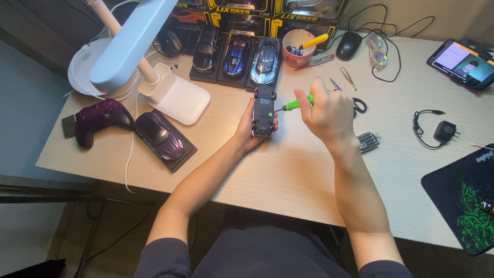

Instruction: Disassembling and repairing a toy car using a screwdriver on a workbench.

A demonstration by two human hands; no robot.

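My left hand [250,135] holds a dark model car [263,110] upside down, its black underside facing up, just above the pale wooden desk [288,170]. My right hand [327,114] grips a small screwdriver with a green handle [297,103]. Its thin shaft points left and its tip touches the car's underside near a green spot.
Behind stand three model cars on black bases [235,55], a pink cup of tools [298,47], a mouse [349,45], tweezers [347,77] and scissors [357,105]. A white lamp [135,51], purple gamepad [98,118] and purple car [158,135] lie left. Tablet [463,63], charger [443,131] and mousepad [463,201] are right.
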